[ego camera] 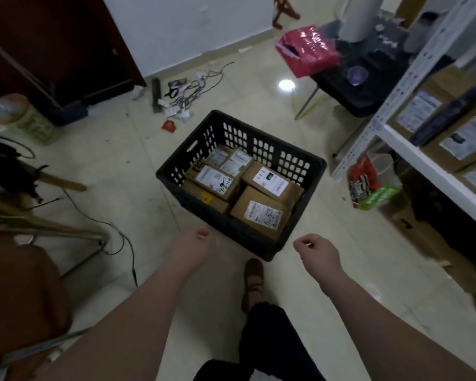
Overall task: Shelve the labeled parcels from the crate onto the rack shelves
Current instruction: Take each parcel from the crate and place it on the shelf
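Observation:
A black plastic crate (297,166) stands on the tiled floor in the middle of the head view. Inside lie several brown cardboard parcels with white labels, among them one at the near right (261,213) and one at the left (216,180). My left hand (193,246) hovers just short of the crate's near corner, fingers loosely curled, holding nothing. My right hand (315,250) hangs to the right of that corner, also loosely curled and holding nothing. The white metal rack (412,149) stands at the right, with several labeled parcels (462,141) on its shelf.
A black stool (352,86) with a pink bag (308,48) stands behind the crate. Cables and scraps (187,89) litter the floor at the back left. Chairs (47,235) sit at the left. Bags (368,188) lie under the rack. My foot (253,279) is near the crate.

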The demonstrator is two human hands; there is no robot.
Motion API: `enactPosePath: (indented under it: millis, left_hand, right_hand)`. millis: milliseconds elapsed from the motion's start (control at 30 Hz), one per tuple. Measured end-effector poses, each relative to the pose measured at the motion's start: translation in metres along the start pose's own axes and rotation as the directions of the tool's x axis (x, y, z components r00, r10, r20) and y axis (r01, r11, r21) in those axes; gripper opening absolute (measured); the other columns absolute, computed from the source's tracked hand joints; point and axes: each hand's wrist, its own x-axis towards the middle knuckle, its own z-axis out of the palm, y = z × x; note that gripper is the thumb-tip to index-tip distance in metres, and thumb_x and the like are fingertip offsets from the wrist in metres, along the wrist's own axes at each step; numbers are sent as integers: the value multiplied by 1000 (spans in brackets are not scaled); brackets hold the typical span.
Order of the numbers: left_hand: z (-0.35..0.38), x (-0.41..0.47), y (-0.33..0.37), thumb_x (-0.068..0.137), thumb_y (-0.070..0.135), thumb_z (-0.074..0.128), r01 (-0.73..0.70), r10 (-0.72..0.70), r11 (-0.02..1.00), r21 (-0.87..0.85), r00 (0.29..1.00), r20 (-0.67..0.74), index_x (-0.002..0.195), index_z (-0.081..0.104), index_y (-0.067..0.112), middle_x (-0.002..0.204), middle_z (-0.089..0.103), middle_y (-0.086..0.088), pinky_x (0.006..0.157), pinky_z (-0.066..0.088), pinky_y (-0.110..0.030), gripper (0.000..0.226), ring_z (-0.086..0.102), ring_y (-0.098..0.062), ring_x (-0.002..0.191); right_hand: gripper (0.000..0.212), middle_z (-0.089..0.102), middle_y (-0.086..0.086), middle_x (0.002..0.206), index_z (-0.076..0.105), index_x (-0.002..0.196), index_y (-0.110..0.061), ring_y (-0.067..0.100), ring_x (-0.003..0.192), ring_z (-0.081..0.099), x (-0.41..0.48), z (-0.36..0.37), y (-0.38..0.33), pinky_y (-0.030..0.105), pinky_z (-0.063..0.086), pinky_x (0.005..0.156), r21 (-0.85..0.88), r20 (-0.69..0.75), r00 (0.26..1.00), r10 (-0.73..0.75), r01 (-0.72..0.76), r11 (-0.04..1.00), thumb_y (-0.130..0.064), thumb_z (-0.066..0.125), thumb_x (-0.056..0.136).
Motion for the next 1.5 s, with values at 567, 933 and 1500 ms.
enactPosePath:
  millis: [567, 933, 1500]
  left_hand:
    - [-46, 217, 13, 93, 28, 53, 21, -43, 974, 224, 995, 94, 138, 46, 20, 148, 37, -12, 107, 27, -29, 46, 28, -24, 139]
    - [-42, 328, -22, 66, 76, 63, 24, -140, 754, 657, 982, 125, 148, -21, 35, 153, -32, -14, 107, 11, -70, 124, -24, -38, 142]
    - [-41, 344, -45, 60, 88, 51, -140, -5, 677, 723, 981, 194, 147, -21, 35, 146, -36, -27, 107, 12, -69, 125, -16, -48, 140]
  right_hand:
    - [49, 58, 6, 126, 50, 135, -19, 25, 111, 58, 202, 109, -117, 42, 51, 94, -429, 308, 951, 9, 131, 894, -29, 64, 89]
    - [87, 41, 13, 143, 22, 152, -22, 33, 129, 39, 279, 203, -132, 43, 38, 104, -537, 270, 963, 4, 147, 831, -36, 73, 83]
    - [131, 7, 17, 155, -12, 152, -41, 42, 144, 8, 309, 268, -136, 61, 25, 114, -670, 265, 963, -49, 220, 708, -34, 86, 66]
